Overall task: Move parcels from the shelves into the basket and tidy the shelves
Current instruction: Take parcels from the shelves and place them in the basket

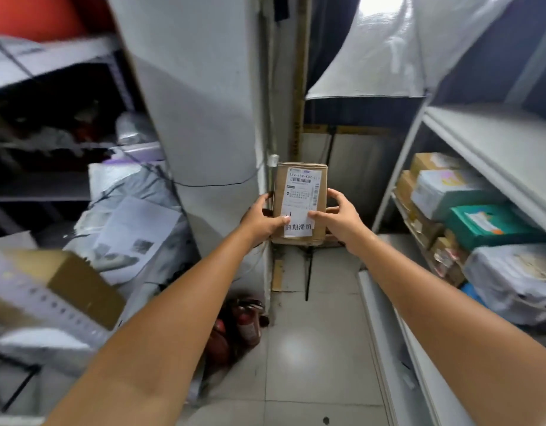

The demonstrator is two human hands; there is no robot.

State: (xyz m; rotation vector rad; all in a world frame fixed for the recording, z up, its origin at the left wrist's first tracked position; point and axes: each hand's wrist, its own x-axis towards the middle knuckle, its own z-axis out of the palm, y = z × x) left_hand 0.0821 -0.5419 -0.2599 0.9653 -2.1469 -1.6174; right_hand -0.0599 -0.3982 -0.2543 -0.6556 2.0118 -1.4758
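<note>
Both forearms reach forward from the bottom edge of the view into a narrow aisle. Left hand point(262, 218) and right hand point(339, 221) hold one brown cardboard parcel point(299, 204) between them. It is upright, with its label point(301, 187) facing the camera, in the air above the tiled floor point(321, 348) and clear of both shelf units. Left fingers curl round the parcel's left edge, thumb pressed on its front. Right fingers curl round the right edge, thumb likewise on the front.

Right shelving point(480, 139): the lower tier carries several cardboard boxes, a teal box point(487, 224) and a grey bagged parcel point(517, 272), packed closely together. Left shelving point(50, 59): a loose heap of grey bags point(136, 216), blurred, and a cardboard box point(78, 284) at the near corner. Red fire extinguishers point(244, 321) stand on the floor at the foot of the white pillar.

Assessment: one parcel is off the shelves and in hand, not yet deposited. The basket is not in view, so its contents cannot be told. Many parcels lie on both sides and the left heap is disorderly. Most of the removal and the tidying are judged outstanding
</note>
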